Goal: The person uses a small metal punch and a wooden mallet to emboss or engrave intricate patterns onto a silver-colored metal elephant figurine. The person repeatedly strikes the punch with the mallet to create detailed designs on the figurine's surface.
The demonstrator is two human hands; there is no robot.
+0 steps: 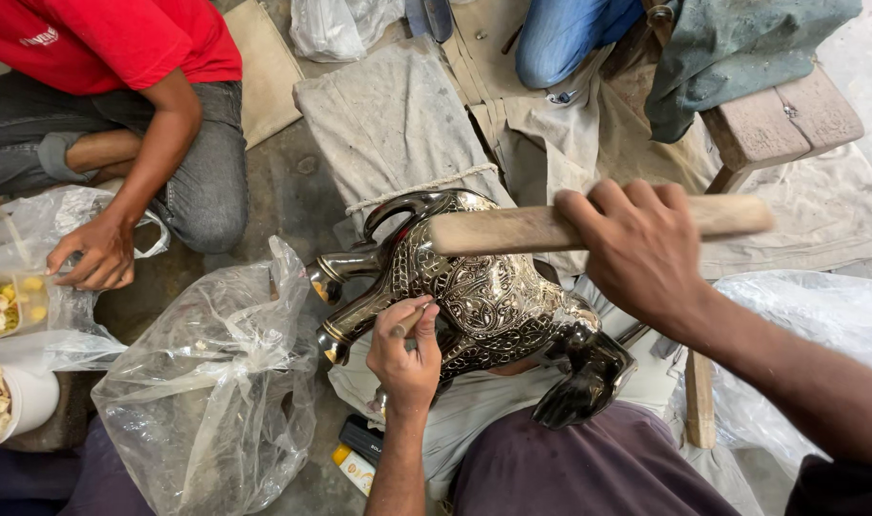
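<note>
A shiny dark metal elephant figure (498, 296) with fine engraved patterns rests on my lap over a pale cloth. My left hand (405, 352) is closed on a thin metal chisel (409, 320) whose tip meets the figure's side. My right hand (641, 250) grips a wooden stick (512, 229), held level above the figure's back and blurred at its right end.
A crumpled clear plastic bag (206, 382) lies at my left. A person in a red shirt (111, 43) crouches at upper left, a hand (96, 253) on another bag with food. Cloths (398, 124), a wooden stool (780, 124) and a second person's knee (560, 38) lie beyond.
</note>
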